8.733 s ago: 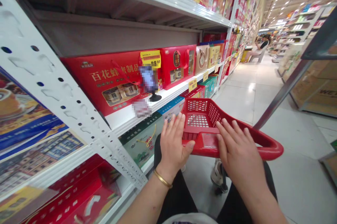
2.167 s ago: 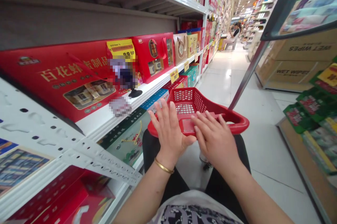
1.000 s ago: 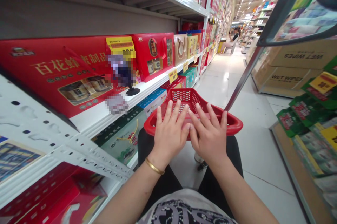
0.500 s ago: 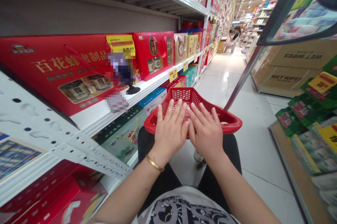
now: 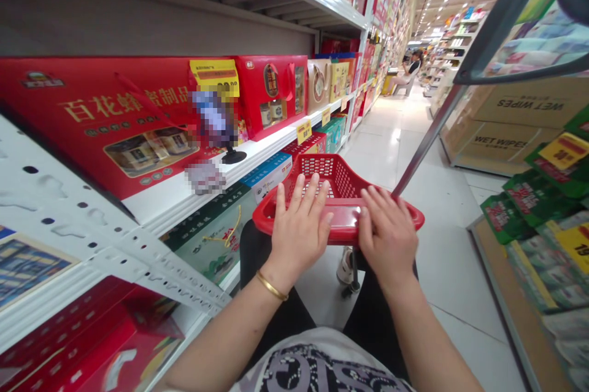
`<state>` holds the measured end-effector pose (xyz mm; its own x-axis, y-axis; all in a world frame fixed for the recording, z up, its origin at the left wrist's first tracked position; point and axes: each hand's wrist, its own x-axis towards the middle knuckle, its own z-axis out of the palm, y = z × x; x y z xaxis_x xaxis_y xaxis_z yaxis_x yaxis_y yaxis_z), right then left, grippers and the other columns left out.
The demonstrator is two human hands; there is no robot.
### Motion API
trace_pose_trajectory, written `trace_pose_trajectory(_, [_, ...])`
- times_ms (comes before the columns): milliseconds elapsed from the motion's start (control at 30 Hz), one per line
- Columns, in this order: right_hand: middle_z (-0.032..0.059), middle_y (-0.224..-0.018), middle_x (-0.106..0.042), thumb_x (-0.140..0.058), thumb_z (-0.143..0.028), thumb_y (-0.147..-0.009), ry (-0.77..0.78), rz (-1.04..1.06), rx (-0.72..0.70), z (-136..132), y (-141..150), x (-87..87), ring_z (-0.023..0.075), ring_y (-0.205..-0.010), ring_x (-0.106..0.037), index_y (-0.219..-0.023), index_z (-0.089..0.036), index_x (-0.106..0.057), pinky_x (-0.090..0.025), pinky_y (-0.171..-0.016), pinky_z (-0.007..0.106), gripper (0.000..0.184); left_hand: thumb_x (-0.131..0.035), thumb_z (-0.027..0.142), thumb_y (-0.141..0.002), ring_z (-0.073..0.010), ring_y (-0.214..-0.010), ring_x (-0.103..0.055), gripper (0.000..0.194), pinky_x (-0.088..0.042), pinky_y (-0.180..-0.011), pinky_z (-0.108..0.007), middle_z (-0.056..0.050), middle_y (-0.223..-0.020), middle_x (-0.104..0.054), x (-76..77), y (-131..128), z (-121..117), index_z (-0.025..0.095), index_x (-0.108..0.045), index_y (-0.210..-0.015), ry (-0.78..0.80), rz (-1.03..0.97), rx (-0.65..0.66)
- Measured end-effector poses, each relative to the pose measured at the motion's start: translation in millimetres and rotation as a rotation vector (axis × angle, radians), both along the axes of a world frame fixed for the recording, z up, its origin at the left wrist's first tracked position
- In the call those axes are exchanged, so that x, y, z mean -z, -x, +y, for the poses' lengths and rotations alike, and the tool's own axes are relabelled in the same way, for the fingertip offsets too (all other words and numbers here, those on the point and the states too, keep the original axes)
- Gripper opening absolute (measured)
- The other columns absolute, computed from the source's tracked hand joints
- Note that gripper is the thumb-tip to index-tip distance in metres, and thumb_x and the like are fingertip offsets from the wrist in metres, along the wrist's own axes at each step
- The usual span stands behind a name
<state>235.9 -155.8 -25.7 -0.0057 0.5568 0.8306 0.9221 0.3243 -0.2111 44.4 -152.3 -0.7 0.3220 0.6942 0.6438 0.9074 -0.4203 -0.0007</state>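
Note:
A red plastic shopping basket (image 5: pixel 341 220) with perforated walls sits in front of my knees. My left hand (image 5: pixel 300 229) lies over the left part of its near rim, palm down, fingers stretched out, with a gold bangle (image 5: pixel 271 286) on the wrist. Over the right part of the rim rests my right hand (image 5: pixel 389 229), its fingers extended and slightly bent. Neither hand grasps anything. Between them the smooth red rim shows. How firmly the palms touch it is hidden.
At left, white shelving (image 5: pixel 184 211) holds red gift boxes (image 5: pixel 99 116) and a small black stand (image 5: pixel 234 156) with a blurred screen. A grey cart handle (image 5: pixel 519 67) rises at right beside cartons (image 5: pixel 513 134) and green packs (image 5: pixel 529 199). A seated person (image 5: pixel 411 70) is down the aisle.
My right hand has moved right, away from my left, uncovering the middle of the basket's rim. My left hand stays almost where it was. Earlier the hands lay side by side, thumbs close together.

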Motion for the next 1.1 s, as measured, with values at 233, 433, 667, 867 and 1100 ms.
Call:
trace_pose_trajectory(233, [0.0032, -0.141, -0.064, -0.049, -0.025, -0.102, 0.087, -0.130, -0.175, -0.7, 10.0, -13.6, 0.0226, -0.137, -0.057, -0.140, -0.028, -0.059, -0.015, -0.128, 0.059, 0.039, -0.040, 0.038, -0.105, -0.0297, -0.159, -0.017, 0.055, -0.005, -0.128, -0.062, -0.006, -0.168, -0.028, 0.5, 0.8, 0.2, 0.020, -0.040, -0.157, -0.003, 0.015, -0.009])
trace_pose_trajectory(433, [0.0065, -0.136, -0.068, -0.044, -0.034, -0.104, 0.133, 0.136, 0.180, 8.8, -46.8, -6.8, 0.0321, -0.136, -0.056, -0.130, -0.028, -0.067, -0.019, -0.119, 0.073, 0.035, -0.042, 0.038, -0.105, -0.0297, -0.159, -0.017, 0.055, -0.007, -0.129, -0.062, -0.005, -0.168, -0.030, 0.6, -3.3, -0.2, 0.020, -0.043, -0.156, -0.006, -0.010, -0.022])
trace_pose_trajectory(667, [0.0057, -0.143, -0.063, -0.049, -0.025, -0.102, 0.106, -0.046, -0.083, -3.6, 22.8, -14.0, 0.0242, -0.139, -0.055, -0.136, -0.025, -0.063, -0.028, -0.124, 0.054, 0.037, -0.040, 0.041, -0.105, -0.0303, -0.158, -0.018, 0.058, -0.008, -0.128, -0.062, -0.007, -0.168, -0.029, 0.3, -1.9, -0.5, 0.019, -0.038, -0.159, 0.008, -0.016, -0.049])
trace_pose_trajectory(867, [0.0053, -0.141, -0.065, -0.045, -0.030, -0.105, 0.231, -0.021, -0.029, 2.0, -11.5, -15.5, 0.0276, -0.136, -0.058, -0.137, -0.029, -0.061, -0.016, -0.122, 0.070, 0.036, -0.040, 0.040, -0.105, -0.0299, -0.159, -0.018, 0.060, -0.007, -0.129, -0.060, -0.007, -0.167, -0.031, -0.1, -2.8, -1.4, 0.019, -0.033, -0.161, -0.010, -0.044, -0.020])
trace_pose_trajectory(1100, [0.0088, -0.143, -0.063, -0.042, -0.029, -0.104, 0.308, -0.032, -0.034, 6.9, 10.6, -27.6, 0.0297, -0.140, -0.053, -0.136, -0.023, -0.063, -0.026, -0.121, 0.065, 0.039, -0.018, 0.058, -0.105, -0.0296, -0.158, -0.020, 0.075, -0.010, -0.128, -0.058, -0.015, -0.168, -0.028, 13.6, 7.0, 0.5, 0.014, -0.006, -0.166, -0.173, -0.219, 0.130])
